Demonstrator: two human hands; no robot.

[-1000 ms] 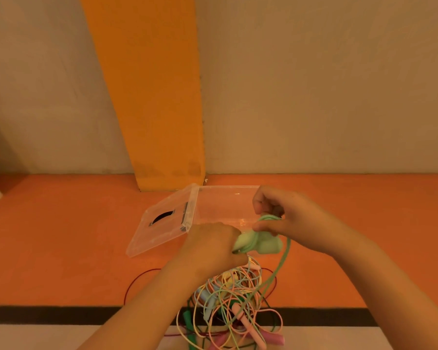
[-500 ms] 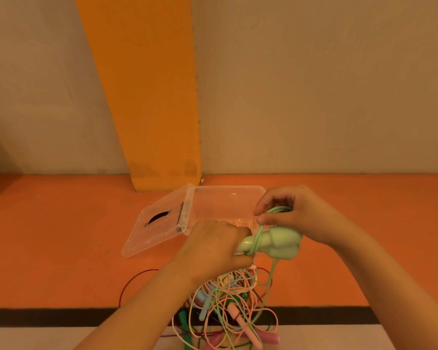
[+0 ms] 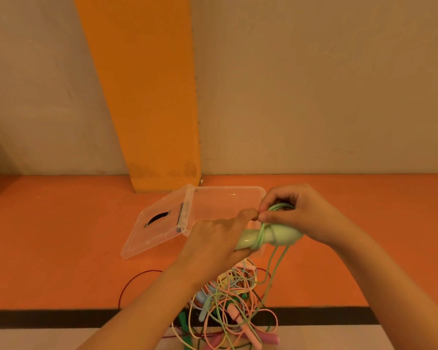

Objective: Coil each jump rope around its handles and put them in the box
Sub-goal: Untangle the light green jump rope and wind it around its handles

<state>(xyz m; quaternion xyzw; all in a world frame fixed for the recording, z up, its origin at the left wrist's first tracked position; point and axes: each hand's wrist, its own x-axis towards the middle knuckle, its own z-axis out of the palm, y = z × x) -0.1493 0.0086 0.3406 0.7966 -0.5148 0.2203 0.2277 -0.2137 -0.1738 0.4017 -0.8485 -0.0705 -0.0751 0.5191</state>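
at the bottom edge a tangled pile of jump ropes (image 3: 228, 306) is cut off by the frame. pink, yellow, blue and green cords cross so thickly that no single rope can be followed. a dark red cord (image 3: 137, 279) loops out to its left.

above the pile, centre right, the left hand (image 3: 218, 238) grips the green handles (image 3: 281, 234), held together and lying nearly level. its fingers hide their near ends. the right hand (image 3: 296, 215) pinches the green cord (image 3: 276, 263) between thumb and fingers just above the handles. its palm covers their far tip. several turns of cord sit round the narrow neck, and the loose part hangs down into the pile.

behind the hands the clear box (image 3: 228, 203) stands on the floor, its lid (image 3: 157, 223) swung open to the left. the hands block the box's near right corner, and its inside is hard to make out.

half a second ago the right thumb was apart from the left forefinger; now they touch. the handles sit slightly higher in the frame.

the floor (image 3: 61, 236) is orange, with a black stripe (image 3: 61, 317) and a pale strip nearest the bottom edge. beyond it is a plain beige wall (image 3: 314, 84) with an orange band (image 3: 147, 97) running up it. a pale thing at the far left edge is too cut off to tell.
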